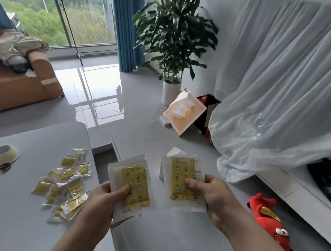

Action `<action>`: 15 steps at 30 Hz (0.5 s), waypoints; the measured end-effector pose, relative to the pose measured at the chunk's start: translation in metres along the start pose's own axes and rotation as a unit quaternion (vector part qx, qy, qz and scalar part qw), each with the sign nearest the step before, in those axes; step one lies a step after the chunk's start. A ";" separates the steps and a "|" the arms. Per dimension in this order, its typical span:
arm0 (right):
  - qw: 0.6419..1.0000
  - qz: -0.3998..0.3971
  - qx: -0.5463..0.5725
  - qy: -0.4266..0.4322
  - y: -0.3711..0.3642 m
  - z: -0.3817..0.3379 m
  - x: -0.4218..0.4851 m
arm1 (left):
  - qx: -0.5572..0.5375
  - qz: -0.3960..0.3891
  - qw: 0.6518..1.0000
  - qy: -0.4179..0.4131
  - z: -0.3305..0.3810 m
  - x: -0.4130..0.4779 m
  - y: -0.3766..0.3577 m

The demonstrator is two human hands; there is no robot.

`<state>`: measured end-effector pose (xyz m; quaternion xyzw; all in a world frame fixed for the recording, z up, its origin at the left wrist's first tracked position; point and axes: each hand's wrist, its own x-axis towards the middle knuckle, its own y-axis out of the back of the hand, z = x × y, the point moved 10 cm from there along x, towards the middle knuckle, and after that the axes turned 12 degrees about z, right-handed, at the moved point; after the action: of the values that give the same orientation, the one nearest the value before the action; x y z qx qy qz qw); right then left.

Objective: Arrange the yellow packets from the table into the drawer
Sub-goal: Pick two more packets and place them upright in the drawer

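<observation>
Head view: the left grip [107, 196] clasps a stack of yellow packets [136, 185], thumb on top. The right grip [209, 191] clasps a second stack [183, 181] just beside it. Both are held right of the tabletop [22, 207], where a loose pile of packets [65, 184] lies near a tape roll [4, 153].

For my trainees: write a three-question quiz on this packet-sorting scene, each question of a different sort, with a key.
1. True or false: the left hand and the right hand both hold yellow packets.
2. The loose pile lies on: A the table; B the floor; C the sofa.
3. Fill in: the plush toy is coloured ____.
Key: 1 true; 2 A; 3 red.
</observation>
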<state>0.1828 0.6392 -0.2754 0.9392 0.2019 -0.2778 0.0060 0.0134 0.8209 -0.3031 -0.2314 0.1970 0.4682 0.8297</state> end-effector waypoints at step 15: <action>0.997 -0.057 -0.037 -0.033 -0.011 -0.097 0.206 | -0.037 0.107 0.994 -0.006 0.045 0.131 -0.097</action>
<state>0.3863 0.7393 -0.3007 0.9156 0.2652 -0.3006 0.0315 0.1662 0.8916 -0.3183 -0.2369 0.1976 0.5627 0.7669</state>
